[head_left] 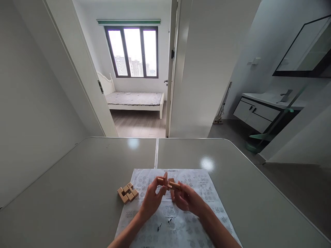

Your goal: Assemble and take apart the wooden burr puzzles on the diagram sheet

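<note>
Both hands meet over a printed instruction sheet [196,220] on the table. My left hand [153,196] is closed, its thumb and fingers pinching a notched wooden puzzle piece [160,181]. Close beside it, my right hand [187,197] is closed on another wooden puzzle piece [174,185], a bar pointing toward the left one. The pieces come together between my fingertips; whether they interlock I cannot tell. Left of my hands, several more notched wooden pieces [125,196] lie grouped at the sheet's left edge.
The grey table [85,179] has a pale seam [156,151] running back from the sheet. Beyond the table's far edge stand a doorway with a bed [137,98] and a white door panel [199,75]. A washbasin cabinet [258,112] stands off to the right.
</note>
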Tool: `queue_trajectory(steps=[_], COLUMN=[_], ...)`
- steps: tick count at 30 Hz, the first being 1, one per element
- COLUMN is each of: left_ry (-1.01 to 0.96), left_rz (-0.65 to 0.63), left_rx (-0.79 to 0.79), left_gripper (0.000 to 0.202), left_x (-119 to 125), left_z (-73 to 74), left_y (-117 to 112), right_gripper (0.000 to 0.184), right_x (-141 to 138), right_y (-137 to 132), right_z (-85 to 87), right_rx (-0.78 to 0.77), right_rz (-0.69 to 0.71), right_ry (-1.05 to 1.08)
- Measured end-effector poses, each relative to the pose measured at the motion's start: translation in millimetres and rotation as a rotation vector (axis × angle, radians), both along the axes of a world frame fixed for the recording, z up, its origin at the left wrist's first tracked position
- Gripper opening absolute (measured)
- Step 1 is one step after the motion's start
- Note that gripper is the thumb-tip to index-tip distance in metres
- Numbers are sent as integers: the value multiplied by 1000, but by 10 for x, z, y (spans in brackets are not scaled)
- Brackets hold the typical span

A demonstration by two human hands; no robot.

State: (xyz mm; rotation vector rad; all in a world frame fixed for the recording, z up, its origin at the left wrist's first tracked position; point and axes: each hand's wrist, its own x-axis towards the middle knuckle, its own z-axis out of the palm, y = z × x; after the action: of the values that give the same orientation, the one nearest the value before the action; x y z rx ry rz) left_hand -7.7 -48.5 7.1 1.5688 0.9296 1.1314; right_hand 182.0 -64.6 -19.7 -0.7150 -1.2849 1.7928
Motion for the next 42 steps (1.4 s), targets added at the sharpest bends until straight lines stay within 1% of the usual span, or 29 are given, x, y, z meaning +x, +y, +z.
queue_trajectory(steps=[1,3,6,8,9,10,12,14,16,18,21,25,30,32,34,37,42], left_ry=[-63,-162,-225,-256,-272,-300,-379,-452,-479,-488,-517,-506,-399,-353,-328,-305,-194], left_rz=[6,20,56,72,78,87,118,150,164,163,147,143,143,141,142,132,38], left_rx=[-51,-130,-184,-213,-230,-259,-336,-403,-424,-429,-448,-437,-395,-371,-353,-334,-275], left_gripper=[33,44,50,51,51,51,53,55,56,55,53,51,52,54,54,54,58], left_x=[8,20,24,19,15,11,3,-3,-6,-7,-6,1,12,16,20,19,25], left_z=[-19,-43,-38,-22,-16,-12,-13,-21,-27,-23,3,34,37,32,23,-8,-77], left_y=[18,59,108,124,129,133,139,148,156,159,150,126,100,93,89,91,93], right_gripper=[72,60,40,29,29,38,67,90,104,105,90,78,63,57,53,51,55], right_x=[2,8,22,33,40,50,82,130,189,245,290,265,199,175,151,119,72], right_y=[4,18,42,48,45,41,29,24,31,45,63,68,65,64,61,59,61], right_z=[22,62,96,97,91,81,54,25,5,1,16,24,41,61,74,59,2], right_rx=[18,66,157,252,326,411,572,655,704,736,754,722,623,577,500,345,144], right_rz=[-66,-230,-466,-544,-554,-546,-493,-417,-341,-282,-265,-336,-541,-594,-606,-587,-559], right_ry=[-24,-84,-181,-269,-339,-425,-613,-738,-795,-825,-843,-814,-722,-660,-583,-423,-141])
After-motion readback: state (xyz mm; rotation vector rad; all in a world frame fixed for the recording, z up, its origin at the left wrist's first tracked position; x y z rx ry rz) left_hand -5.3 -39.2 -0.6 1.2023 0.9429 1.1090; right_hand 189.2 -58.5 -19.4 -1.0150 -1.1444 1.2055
